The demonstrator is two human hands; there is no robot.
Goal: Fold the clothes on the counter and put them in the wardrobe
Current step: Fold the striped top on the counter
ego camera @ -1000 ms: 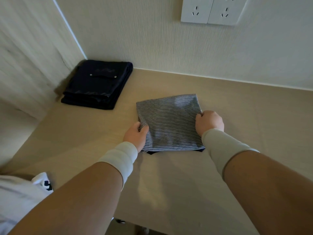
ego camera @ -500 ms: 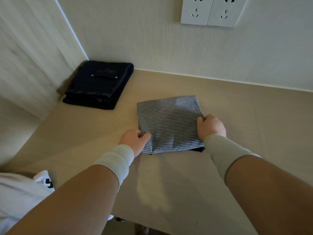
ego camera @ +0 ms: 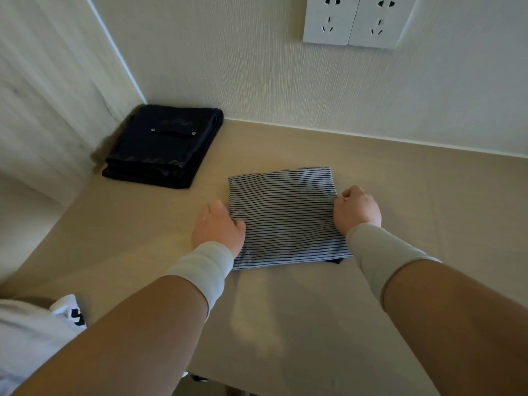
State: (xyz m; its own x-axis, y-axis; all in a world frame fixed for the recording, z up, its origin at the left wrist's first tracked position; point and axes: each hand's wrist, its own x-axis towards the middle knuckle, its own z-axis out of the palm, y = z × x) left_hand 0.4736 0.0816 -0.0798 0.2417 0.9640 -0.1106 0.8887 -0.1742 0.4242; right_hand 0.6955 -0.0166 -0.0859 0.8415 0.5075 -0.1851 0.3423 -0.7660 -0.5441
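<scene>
A folded striped garment point(ego camera: 284, 215) lies flat in the middle of the beige counter point(ego camera: 400, 195). My left hand point(ego camera: 218, 228) grips its left edge, thumb on top of the cloth and fingers tucked under. My right hand point(ego camera: 357, 210) grips its right edge, fingers curled round the fold. A folded dark navy garment point(ego camera: 163, 147) sits in the back left corner of the counter, apart from both hands.
A wooden side panel point(ego camera: 43, 110) closes off the left. The back wall carries two white sockets point(ego camera: 357, 21). A white cloth with a dark print point(ego camera: 68, 312) shows at the lower left by the counter's front edge.
My left hand has slid further under the left edge of the striped garment. My right hand has shifted a little along the right edge. The garment stays on the counter.
</scene>
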